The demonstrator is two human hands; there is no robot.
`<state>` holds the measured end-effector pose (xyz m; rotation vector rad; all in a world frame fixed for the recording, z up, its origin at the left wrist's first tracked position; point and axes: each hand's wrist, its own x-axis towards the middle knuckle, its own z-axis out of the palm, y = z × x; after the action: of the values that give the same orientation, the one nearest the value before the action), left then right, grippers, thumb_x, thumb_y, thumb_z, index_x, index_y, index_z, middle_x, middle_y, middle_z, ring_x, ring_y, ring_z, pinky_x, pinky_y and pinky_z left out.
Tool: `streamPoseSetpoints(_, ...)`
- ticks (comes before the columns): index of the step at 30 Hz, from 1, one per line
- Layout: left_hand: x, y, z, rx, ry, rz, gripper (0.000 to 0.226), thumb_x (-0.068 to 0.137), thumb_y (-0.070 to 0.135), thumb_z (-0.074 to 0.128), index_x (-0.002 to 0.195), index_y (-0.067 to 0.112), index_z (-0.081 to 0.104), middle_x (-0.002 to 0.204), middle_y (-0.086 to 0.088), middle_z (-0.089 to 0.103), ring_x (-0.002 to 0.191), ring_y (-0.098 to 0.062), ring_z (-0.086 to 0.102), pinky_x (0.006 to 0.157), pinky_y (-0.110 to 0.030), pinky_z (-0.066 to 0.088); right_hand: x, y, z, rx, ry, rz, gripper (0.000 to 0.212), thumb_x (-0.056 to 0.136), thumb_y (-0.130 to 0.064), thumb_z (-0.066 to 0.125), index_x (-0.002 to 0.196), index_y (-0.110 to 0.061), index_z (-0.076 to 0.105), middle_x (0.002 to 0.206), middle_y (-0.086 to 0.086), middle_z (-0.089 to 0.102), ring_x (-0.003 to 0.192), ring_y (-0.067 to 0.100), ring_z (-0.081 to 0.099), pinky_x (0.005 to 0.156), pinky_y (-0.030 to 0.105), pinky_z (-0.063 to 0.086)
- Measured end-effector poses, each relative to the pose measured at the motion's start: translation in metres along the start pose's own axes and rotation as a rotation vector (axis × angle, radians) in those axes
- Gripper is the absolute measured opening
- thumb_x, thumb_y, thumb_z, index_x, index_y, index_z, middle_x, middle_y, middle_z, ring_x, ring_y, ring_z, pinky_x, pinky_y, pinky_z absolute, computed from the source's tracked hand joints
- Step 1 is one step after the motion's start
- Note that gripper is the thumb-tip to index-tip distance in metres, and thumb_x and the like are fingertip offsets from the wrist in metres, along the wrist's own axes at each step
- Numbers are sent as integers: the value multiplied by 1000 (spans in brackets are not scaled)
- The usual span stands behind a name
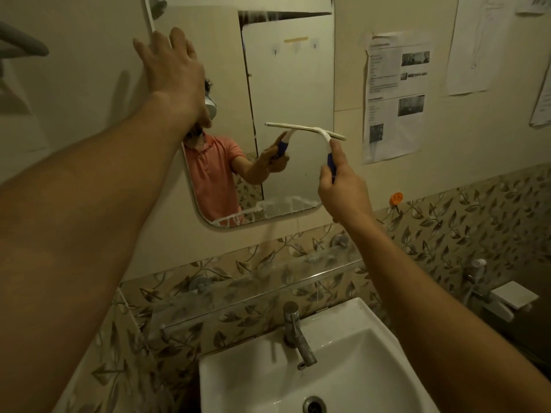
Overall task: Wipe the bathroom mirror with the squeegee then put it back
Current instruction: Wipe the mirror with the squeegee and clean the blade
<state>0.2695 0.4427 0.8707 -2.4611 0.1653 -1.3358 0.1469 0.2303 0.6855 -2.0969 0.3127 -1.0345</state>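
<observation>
We are wiping the mirror [293, 84]: the top is looking clean, but foam [286, 204] is sitting along the bottom edge. Our left hand [173, 73] is resting spread at the left edge. Our right hand [341, 187] is gripping the squeegee [307, 129], mid-glass, with open room below. Putting back is waiting.

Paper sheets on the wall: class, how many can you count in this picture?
4. A printed sheet right of the mirror; a sketch sheet further right; an edge sheet cut by the right border; a corner sheet top right. Others may be out of frame.
</observation>
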Motion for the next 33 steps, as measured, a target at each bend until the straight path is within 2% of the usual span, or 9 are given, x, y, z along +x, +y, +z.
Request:
streamPoseSetpoints(3, 0, 1, 1, 3, 7, -4, 143, 41, 77, 84, 150, -1, 32, 136, -21, 37, 126, -41, 41, 109, -62, 34, -6, 9, 14, -41, 11, -39, 62, 109, -26, 38, 161, -42, 9, 76, 6, 60, 64, 21, 60, 58, 38, 55)
streamPoseSetpoints(6, -1, 1, 3, 15, 22, -3, 143, 40, 78, 84, 149, 0, 34, 137, -22, 38, 127, -41, 41, 110, -63, 34, -16, 28, 28, -65, 13, -55, 65, 108, -24, 38, 161, -42, 6, 70, 5, 57, 57, 20, 55, 49, 30, 43)
streamPoseSetpoints(9, -1, 1, 3, 25, 33, 0, 143, 37, 80, 83, 147, 1, 38, 134, -21, 39, 125, -40, 42, 108, -62, 36, -25, 44, 34, -96, 6, -100, 67, 108, -23, 40, 162, -40, 4, 67, 3, 54, 53, 20, 53, 47, 28, 39)
streamPoseSetpoints(13, 0, 2, 2, 44, 21, 2, 143, 34, 82, 82, 145, 2, 41, 132, -21, 40, 121, -39, 44, 108, -61, 37, -45, 69, 45, -134, -14, -124, 72, 107, -22, 43, 162, -42, 1, 59, 1, 50, 46, 19, 49, 44, 37, 43)
streamPoseSetpoints(18, 0, 3, 1, 41, 24, -8, 141, 37, 79, 84, 146, 2, 40, 136, -21, 39, 125, -41, 42, 107, -62, 36, -82, 99, 55, -154, -105, -29, 74, 107, -24, 44, 161, -46, -2, 63, 3, 55, 50, 21, 53, 48, 46, 52)
streamPoseSetpoints(23, -1, 4, -2, 47, 11, -7, 142, 38, 78, 85, 148, 2, 36, 137, -21, 38, 128, -42, 41, 108, -63, 34, -93, 107, 52, -163, -151, 25, 73, 108, -28, 40, 155, -53, -11, 67, 3, 56, 51, 18, 55, 46, 36, 52)
streamPoseSetpoints(33, -1, 4, -6, 38, -22, -17, 142, 38, 79, 84, 148, 4, 37, 136, -19, 38, 126, -41, 41, 107, -63, 35, -94, 95, 45, -109, -199, 83, 68, 108, -27, 40, 161, -45, 2, 71, 2, 58, 57, 17, 57, 49, 30, 46)
